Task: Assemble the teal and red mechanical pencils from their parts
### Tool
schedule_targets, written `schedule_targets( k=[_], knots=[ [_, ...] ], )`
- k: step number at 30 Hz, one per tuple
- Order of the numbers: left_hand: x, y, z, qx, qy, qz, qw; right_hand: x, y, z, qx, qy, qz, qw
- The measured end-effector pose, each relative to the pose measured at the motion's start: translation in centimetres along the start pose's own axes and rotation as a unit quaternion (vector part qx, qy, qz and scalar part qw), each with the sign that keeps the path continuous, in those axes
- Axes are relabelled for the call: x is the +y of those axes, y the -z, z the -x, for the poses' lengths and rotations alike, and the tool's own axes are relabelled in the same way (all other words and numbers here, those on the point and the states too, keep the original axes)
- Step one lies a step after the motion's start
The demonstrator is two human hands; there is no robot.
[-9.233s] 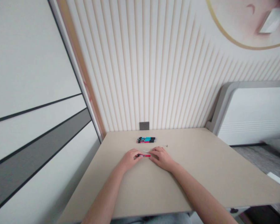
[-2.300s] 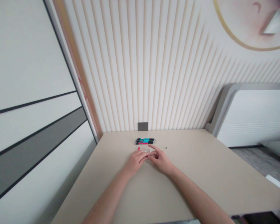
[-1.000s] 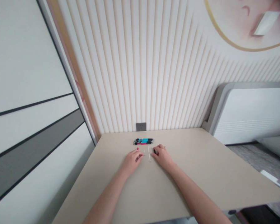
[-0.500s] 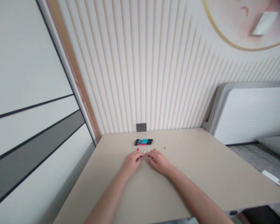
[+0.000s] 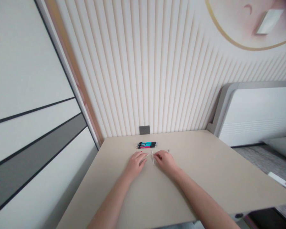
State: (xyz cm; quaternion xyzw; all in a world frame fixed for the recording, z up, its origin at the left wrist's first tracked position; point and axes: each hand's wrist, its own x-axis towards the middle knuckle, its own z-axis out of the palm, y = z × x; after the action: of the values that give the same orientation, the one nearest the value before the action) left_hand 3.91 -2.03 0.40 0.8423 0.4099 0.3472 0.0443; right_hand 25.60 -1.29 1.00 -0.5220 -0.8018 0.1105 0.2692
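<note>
My left hand (image 5: pixel 135 164) rests over the table with its fingers stretched and thumb apart. A small whitish piece (image 5: pixel 147 155) lies at its fingertips, and a bit of a red part (image 5: pixel 141 151) peeks out behind the fingers. My right hand (image 5: pixel 165 161) is closed, thumb and fingertips pinched together; what is in the pinch is too small to make out. Between the two hands lies a thin white stick, like a pen refill (image 5: pixel 153 158). Just beyond the right hand is a tiny metallic-looking piece (image 5: pixel 168 150).
Several pens (image 5: pixel 147 145) with blue, red and black barrels lie side by side at the back of the beige table (image 5: pixel 205 178). A dark wall socket (image 5: pixel 144 129) sits behind them. A white cabinet (image 5: pixel 38 159) stands left; a grey-white headboard (image 5: pixel 257 114) rises at right.
My hands were together at the fingertips over a small slender thing; now they are apart. The left hand has opened, the right has shifted rightward, and the white stick shows fully.
</note>
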Motion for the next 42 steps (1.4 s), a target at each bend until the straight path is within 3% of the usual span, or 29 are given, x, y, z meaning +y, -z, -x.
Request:
schedule_targets(
  k=[5, 9, 24, 42],
  knots=[
    [-0.4, 0.2, 0.2, -0.088, -0.013, -0.072, 0.993, 1.4, 1.4, 0.1, -0.028, -0.151, 0.106, 0.982],
    [-0.4, -0.1, 0.1, -0.105, -0.033, -0.093, 0.990, 1.4, 1.2, 0.1, -0.051, -0.199, 0.164, 0.965],
    [0.2, 0.1, -0.1, -0.119, -0.030, -0.098, 0.988, 0.9, 1.3, 0.2, -0.058, -0.217, 0.191, 0.955],
    [-0.4, -0.4, 0.1, -0.139, -0.048, -0.116, 0.982, 1.2, 0.8, 0.1, -0.045, -0.218, 0.206, 0.953]
  ],
)
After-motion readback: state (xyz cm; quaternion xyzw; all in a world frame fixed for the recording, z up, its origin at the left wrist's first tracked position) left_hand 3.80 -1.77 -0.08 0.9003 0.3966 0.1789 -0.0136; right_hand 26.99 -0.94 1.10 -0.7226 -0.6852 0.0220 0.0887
